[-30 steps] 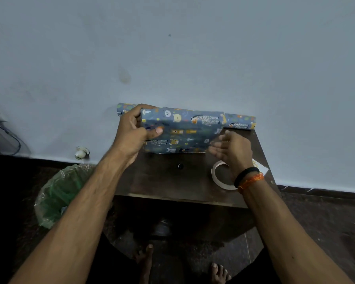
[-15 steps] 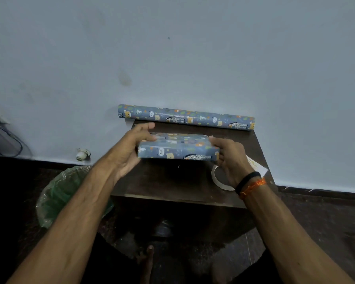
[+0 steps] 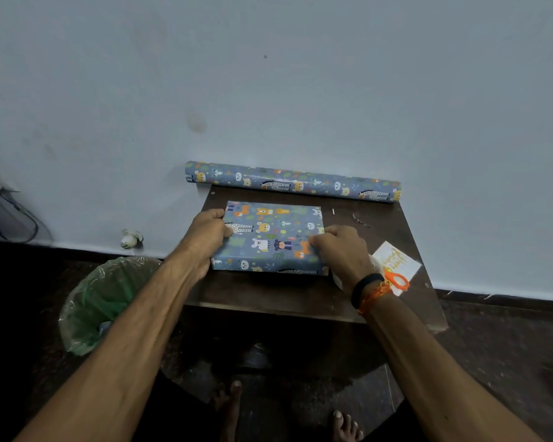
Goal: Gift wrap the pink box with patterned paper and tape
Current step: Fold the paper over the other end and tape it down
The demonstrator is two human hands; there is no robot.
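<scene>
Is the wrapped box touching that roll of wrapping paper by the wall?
Apart. The head view shows a strip of bare dark table between the wrapped box and the roll of paper lying against the wall.

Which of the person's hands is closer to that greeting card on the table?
Right. The right hand grips the wrapped box at its right end, just beside the card; the left hand holds the box's far left end.
</scene>
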